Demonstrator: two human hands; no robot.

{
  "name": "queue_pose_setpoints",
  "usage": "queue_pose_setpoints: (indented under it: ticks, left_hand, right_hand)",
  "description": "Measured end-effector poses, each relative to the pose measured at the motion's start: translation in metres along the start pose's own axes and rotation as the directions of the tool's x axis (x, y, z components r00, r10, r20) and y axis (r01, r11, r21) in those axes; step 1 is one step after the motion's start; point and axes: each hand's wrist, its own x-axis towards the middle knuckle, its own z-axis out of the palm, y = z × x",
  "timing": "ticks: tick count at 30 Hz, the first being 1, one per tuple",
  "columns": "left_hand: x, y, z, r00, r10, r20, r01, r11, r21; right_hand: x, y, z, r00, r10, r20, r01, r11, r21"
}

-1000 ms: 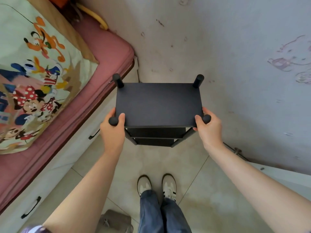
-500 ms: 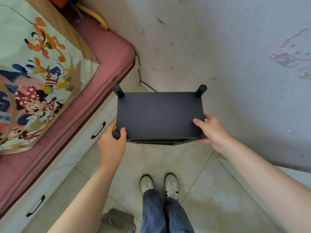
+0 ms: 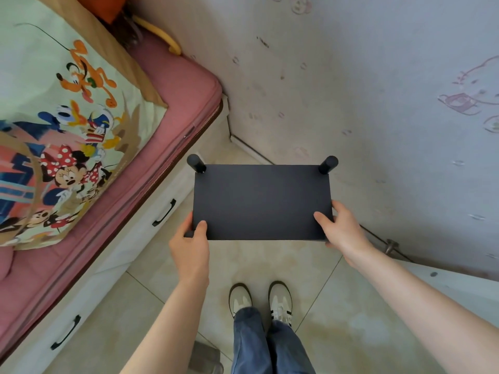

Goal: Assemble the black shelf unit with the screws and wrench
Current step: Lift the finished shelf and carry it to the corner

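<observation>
The black shelf unit (image 3: pixel 260 201) stands upright in front of me, seen from above, so only its top panel and two far round post ends show. My left hand (image 3: pixel 190 245) grips the near left corner, thumb on top of the panel. My right hand (image 3: pixel 341 230) grips the near right corner, thumb laid on the panel. The lower shelves and near posts are hidden under the top panel and my hands. No screws or wrench are in sight.
A bed (image 3: pixel 172 85) with a pink mattress and cartoon blanket lies to the left, with white drawers (image 3: pixel 151 211) below. A wall (image 3: pixel 378 90) rises close behind the shelf. My feet (image 3: pixel 260 300) stand on the tiled floor. A grey object (image 3: pixel 205 357) sits by my left leg.
The shelf unit has gone lower and farther from me toward the wall. Its lower shelves, visible one second ago, are now hidden under the top panel. Both hands stayed on the near corners.
</observation>
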Motion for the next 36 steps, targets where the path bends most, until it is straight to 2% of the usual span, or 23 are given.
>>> queue_pose_setpoints:
  ticks: [6,13,22,25,28,32,36]
  left_hand:
    - [0.019,0.011,0.005,1.0,0.006,0.02,-0.004,0.995,-0.102]
    - [0.062,0.046,0.031,0.994,0.063,0.088,-0.056,0.995,-0.083]
    - [0.096,0.098,0.075,0.953,0.171,0.251,-0.16,0.985,-0.063]
    - [0.096,0.097,0.084,0.974,0.124,0.191,-0.106,0.989,-0.102]
    - [0.083,0.087,0.087,0.986,0.019,0.164,0.011,0.984,-0.179]
    - [0.045,0.068,0.095,0.958,-0.087,0.273,0.147,0.967,-0.21]
    - [0.02,0.054,0.102,0.895,-0.196,0.4,0.317,0.912,-0.262]
  right_hand:
    - [-0.003,0.002,0.01,0.999,-0.017,-0.035,0.019,0.998,0.052]
    - [0.007,-0.01,0.026,0.984,0.043,-0.172,-0.005,0.976,0.218]
    - [0.025,-0.022,0.028,0.971,0.132,-0.197,-0.042,0.912,0.408]
    - [0.026,-0.021,0.022,0.97,0.183,-0.157,-0.095,0.889,0.447]
    - [0.028,-0.022,0.008,0.969,0.228,-0.098,-0.157,0.868,0.47]
    - [0.036,-0.033,-0.017,0.97,0.229,-0.084,-0.153,0.84,0.521]
    - [0.047,-0.054,-0.034,0.977,0.212,0.02,-0.191,0.832,0.52]
